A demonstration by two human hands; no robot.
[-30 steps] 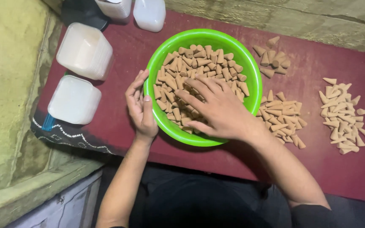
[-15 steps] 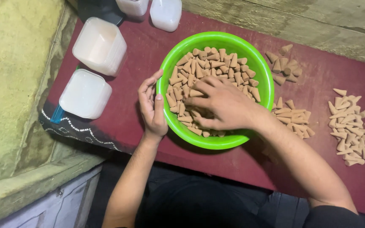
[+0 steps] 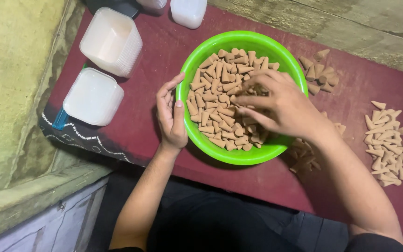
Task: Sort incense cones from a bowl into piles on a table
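Observation:
A bright green bowl [image 3: 197,135] sits on a dark red cloth and holds several small tan cones [image 3: 218,100]. My left hand [image 3: 171,116] rests against the bowl's left rim, palm toward it, fingers together. Inside the bowl, my right hand [image 3: 281,105] reaches over the cones with its fingers spread, their tips touching the cones. I cannot tell whether it grips any.
Two stacks of white square plastic containers [image 3: 110,42] [image 3: 93,97] stand left of the bowl, another [image 3: 190,11] at the back. Loose cone piles lie right of the bowl [image 3: 320,72] [image 3: 388,140]. A rough concrete ledge [image 3: 15,70] borders the left side.
My right hand has slid from the bowl's near-left part toward its right side, fingers now spread. My left hand stays at the rim. The camera view shifted slightly.

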